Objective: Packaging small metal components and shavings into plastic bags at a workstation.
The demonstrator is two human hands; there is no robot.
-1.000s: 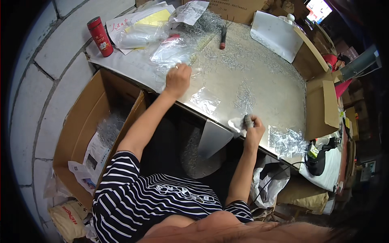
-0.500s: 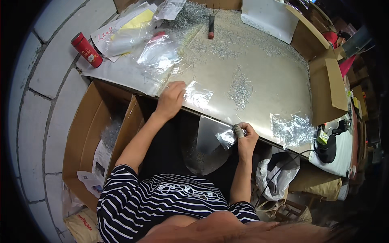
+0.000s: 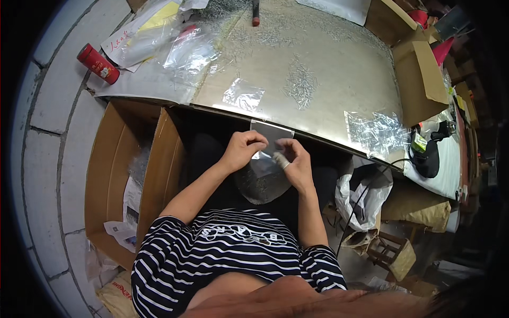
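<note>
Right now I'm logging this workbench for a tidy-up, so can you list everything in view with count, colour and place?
small clear bag: one, transparent, held between both hands at the near table edge
flat clear bag: one, transparent, on the table ahead of the hands
pile of small metal pins: one heap, silver, mid-table; more scattered farther back
crumpled clear bags: one cluster, transparent, table's right
can: one, red, far left
plastic sleeves and papers: a heap, clear, white and yellow, back left
open cardboard box: one, brown, on the floor at left
cardboard box: one, brown, at right
table: one, grey
left hand: one, pinching the bag
right hand: one, pinching the bag, a finger wrapped in white
</note>
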